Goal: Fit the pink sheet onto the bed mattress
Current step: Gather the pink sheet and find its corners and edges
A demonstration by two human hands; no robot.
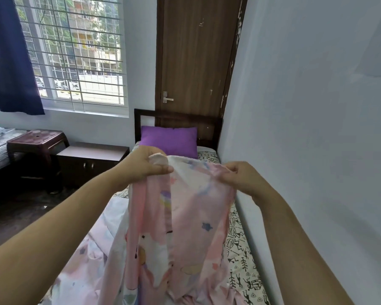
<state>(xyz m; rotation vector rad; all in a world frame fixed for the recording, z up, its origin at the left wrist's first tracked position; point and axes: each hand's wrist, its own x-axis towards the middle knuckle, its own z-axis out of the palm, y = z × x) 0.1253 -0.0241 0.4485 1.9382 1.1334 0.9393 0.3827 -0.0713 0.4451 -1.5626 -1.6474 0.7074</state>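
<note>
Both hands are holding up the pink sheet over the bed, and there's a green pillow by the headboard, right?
Almost. The pillow is purple, not green, as the head view shows. The rest holds: the left hand and right hand both hold up the pink sheet over the bed, and the pillow lies by the headboard.

Two hands raise a pink printed cotton sheet (pixel 180 216) over the narrow bed mattress with a black-and-white patterned cover (pixel 240 243), the left hand (pixel 141 166) at its 10 o'clock corner, the right hand (pixel 240 179) at 2 o'clock. A purple rectangular pillow (pixel 169 140) lies behind at 12 o'clock, before a dark wooden headboard (pixel 139 119) and brown wooden door (pixel 198 58). At 9 o'clock of the pillow stands a low dark wooden cabinet (pixel 90 159), a maroon plastic stool (pixel 37 139) left of it.
</note>
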